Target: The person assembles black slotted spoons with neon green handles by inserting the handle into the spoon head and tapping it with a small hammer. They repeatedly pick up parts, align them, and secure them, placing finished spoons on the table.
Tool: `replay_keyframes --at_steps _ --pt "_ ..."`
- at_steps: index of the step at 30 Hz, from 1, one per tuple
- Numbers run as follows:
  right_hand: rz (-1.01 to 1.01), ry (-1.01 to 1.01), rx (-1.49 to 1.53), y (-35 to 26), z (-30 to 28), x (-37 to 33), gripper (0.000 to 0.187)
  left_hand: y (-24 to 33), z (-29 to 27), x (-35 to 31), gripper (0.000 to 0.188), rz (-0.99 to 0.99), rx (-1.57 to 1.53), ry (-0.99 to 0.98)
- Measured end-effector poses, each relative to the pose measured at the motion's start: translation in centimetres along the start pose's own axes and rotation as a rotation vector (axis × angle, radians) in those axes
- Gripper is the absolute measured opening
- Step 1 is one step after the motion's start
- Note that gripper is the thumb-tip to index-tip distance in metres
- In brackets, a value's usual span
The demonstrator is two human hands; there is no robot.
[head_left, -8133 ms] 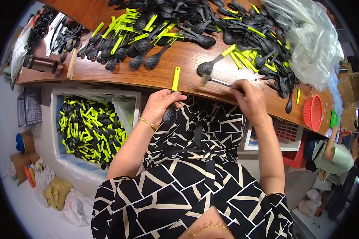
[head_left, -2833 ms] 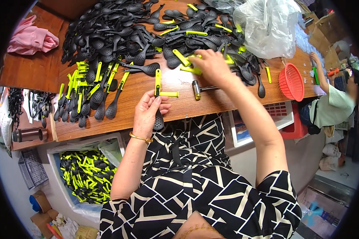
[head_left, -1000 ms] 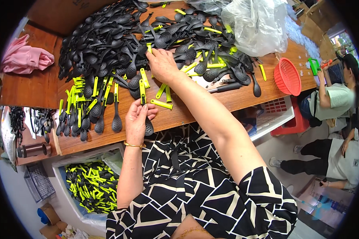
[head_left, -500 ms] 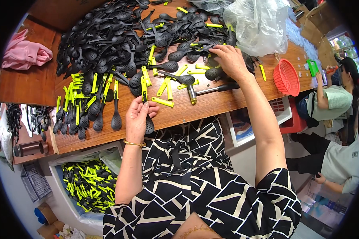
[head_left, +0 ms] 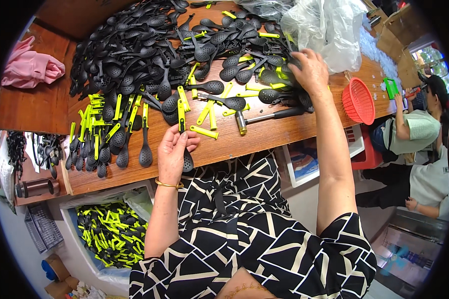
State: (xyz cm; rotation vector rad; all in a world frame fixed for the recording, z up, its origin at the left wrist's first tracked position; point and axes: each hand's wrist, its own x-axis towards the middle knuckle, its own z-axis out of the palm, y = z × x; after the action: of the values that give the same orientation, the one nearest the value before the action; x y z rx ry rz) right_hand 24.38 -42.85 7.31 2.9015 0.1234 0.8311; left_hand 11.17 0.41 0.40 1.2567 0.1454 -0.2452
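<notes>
My left hand (head_left: 172, 150), near the table's front edge, pinches a black slotted spoon (head_left: 188, 163) with a yellow-green handle piece (head_left: 181, 117); the handle points away from me. Out to the right, my right hand (head_left: 310, 74) reaches over the end of the spoon pile with curled fingers. Whatever lies under its fingertips is dark and mostly hidden. Close by are more black slotted spoons (head_left: 268, 95). Loose yellow-green handle pieces (head_left: 203, 131) are scattered between my hands. A small hammer (head_left: 241, 122) lies across the table below my right hand.
A big heap of black slotted spoons (head_left: 129, 55) covers the back. Spoons with green handles (head_left: 145, 152) line the left front edge. Clear plastic bags (head_left: 324, 30) and a red basket (head_left: 358, 101) stand right. A bin of green-handled spoons (head_left: 112, 231) sits below left. Two people work at right.
My right hand has moved slightly right and away from me, and black spoons beneath it have shifted. My left hand keeps its hold on the spoon, almost in place.
</notes>
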Motion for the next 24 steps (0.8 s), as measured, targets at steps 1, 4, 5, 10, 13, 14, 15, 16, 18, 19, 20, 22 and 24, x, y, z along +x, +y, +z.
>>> replay_keyframes --at_steps 1,4,5,10,13,14,15,16,18,19,20,22,24 --pt "-0.012 0.028 0.133 -1.5 -0.3 0.9 0.029 0.1 0.0 0.0 0.030 -0.001 0.010 -0.001" --pt "-0.238 -0.084 0.422 -5.6 2.5 3.6 0.018 0.1 0.0 0.0 0.030 -0.006 0.017 0.005" --pt "-0.254 -0.170 0.324 -7.3 3.5 4.3 0.019 0.0 -0.1 0.0 0.030 -0.007 0.015 0.009" --pt "-0.228 -0.463 0.197 -10.1 3.6 5.8 0.021 -0.1 0.1 0.0 0.030 -0.003 -0.008 0.018" --pt "-0.201 -0.555 0.428 -9.3 3.6 5.7 0.028 0.1 0.2 0.0 0.030 -0.010 0.007 0.031" --pt "-0.117 -0.621 0.544 -9.1 3.1 5.4 0.030 0.1 0.2 0.0 0.030 -0.012 0.002 0.024" --pt "-0.112 -0.594 0.708 -8.9 2.2 4.7 0.032 0.0 0.1 -0.1 0.030 -0.018 0.001 0.019" --pt "-0.024 -0.665 0.930 -8.8 1.9 4.3 0.031 0.0 0.1 0.0 0.030 -0.028 0.004 0.018" --pt "0.171 -0.791 1.372 -8.7 1.1 3.6 0.029 0.1 0.1 0.2 0.029 -0.050 0.013 0.013" --pt "0.234 -0.850 1.463 -9.2 -0.7 3.7 0.028 0.4 0.1 0.1 0.029 -0.053 0.017 0.014" --pt "0.263 -0.897 1.498 -9.5 -1.1 3.5 0.026 0.5 0.1 0.2 0.029 -0.052 0.016 0.001" --pt "0.244 -0.840 1.639 -10.3 -0.5 2.5 0.025 0.4 0.0 0.2 0.029 -0.048 0.011 -0.023" --pt "0.223 -0.807 1.613 -10.7 -0.3 1.9 0.027 0.6 0.1 0.2 0.029 -0.034 0.034 -0.046"
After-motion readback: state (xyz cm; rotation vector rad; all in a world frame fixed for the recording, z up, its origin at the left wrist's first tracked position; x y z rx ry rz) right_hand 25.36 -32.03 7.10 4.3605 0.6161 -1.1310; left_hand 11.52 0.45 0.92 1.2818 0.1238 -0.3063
